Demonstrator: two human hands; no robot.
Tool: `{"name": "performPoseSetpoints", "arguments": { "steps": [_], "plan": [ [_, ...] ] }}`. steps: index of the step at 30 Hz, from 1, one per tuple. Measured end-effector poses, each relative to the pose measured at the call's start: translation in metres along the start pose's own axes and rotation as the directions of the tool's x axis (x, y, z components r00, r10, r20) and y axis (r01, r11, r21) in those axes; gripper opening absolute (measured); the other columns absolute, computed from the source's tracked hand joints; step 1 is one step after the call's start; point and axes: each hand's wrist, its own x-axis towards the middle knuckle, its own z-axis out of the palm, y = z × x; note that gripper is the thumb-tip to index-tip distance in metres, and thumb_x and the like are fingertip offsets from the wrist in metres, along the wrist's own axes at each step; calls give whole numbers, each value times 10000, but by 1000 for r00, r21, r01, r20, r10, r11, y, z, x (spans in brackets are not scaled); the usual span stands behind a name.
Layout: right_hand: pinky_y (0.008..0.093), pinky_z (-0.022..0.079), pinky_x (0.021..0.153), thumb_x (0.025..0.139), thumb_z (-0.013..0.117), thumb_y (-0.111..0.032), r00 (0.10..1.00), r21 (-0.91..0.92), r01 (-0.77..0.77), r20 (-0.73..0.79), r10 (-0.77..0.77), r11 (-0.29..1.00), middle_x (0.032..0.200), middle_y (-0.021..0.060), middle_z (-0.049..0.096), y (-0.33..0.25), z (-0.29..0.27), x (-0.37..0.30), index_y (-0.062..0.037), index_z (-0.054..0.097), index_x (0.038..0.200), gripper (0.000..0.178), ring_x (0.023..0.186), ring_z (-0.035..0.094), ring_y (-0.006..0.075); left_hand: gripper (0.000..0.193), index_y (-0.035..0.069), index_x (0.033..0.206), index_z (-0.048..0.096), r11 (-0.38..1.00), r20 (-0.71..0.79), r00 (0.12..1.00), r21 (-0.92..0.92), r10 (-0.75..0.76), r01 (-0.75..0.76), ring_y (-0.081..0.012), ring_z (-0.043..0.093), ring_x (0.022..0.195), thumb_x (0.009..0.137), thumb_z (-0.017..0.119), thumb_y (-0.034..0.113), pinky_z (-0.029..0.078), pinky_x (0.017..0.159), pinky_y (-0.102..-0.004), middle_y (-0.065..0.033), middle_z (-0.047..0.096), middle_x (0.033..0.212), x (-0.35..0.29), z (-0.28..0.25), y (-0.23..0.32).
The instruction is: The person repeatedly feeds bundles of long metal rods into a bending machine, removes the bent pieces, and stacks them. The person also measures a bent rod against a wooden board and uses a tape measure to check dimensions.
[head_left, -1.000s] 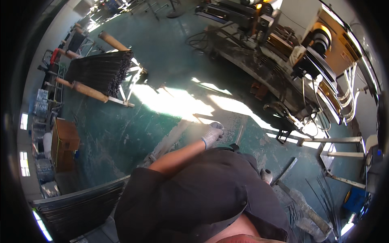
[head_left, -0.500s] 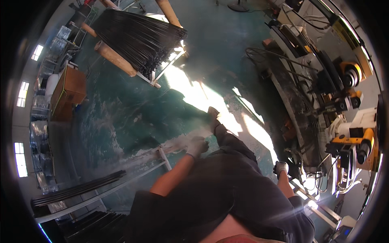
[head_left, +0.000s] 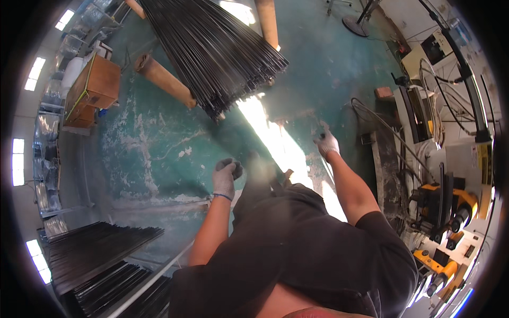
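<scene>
My left hand [head_left: 226, 177], in a pale knitted glove with dark fingertips and a blue cuff edge, hovers in front of my body with its fingers curled in and nothing visible in them. Farther forward on the right, my right hand [head_left: 327, 144] wears a similar glove; its fingers are bent inward and I see nothing held there. Neither hand touches anything. Ahead of them lies a large bundle of long thin black rods [head_left: 212, 47], their ends fanned toward me. Brown cylindrical rollers [head_left: 164, 79] flank the bundle.
More black rods [head_left: 101, 249] lie on a rack at lower left, beside a pale metal rail [head_left: 154, 278]. A brown box [head_left: 95, 85] stands at far left. Machinery with yellow-orange parts [head_left: 450, 209] lines the right side. A round stand base [head_left: 355, 25] sits on the green floor at the back.
The rod bundle appears nearer and larger, and the right-hand machinery has shifted in view as I move forward. My right hand has swung forward and up; my left is a little higher and closer to my body.
</scene>
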Motion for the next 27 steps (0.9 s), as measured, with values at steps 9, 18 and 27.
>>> {"name": "performPoseSetpoints", "arguments": {
  "steps": [9,18,27],
  "plan": [
    [449,517,1097,844,862,-451,973,-159,198,-87,-213,967,1392,211,672,-298,82,165,-42,523,1507,849,1286,649,376,355,-37,1312,530,988,38,989,-57,-143,145,-287,722,855,964,585,5,624,752,-412,-179,704,1067,192,-41,45],
    [442,480,1136,802,857,-586,916,-519,108,-280,-288,848,1424,198,612,-443,132,254,-1,443,1530,1022,1374,547,373,392,-45,1361,525,999,-154,988,52,3,6,-277,710,910,979,582,25,613,814,-404,-183,688,1129,275,-108,236],
    [500,581,982,924,705,-300,987,-528,86,-72,-145,845,1181,235,745,-474,159,280,-9,652,1231,426,1122,732,400,450,-65,1371,523,937,-366,869,-231,-333,262,-298,718,818,945,641,19,630,709,-436,-223,711,1067,260,-130,146]
  ]
}}
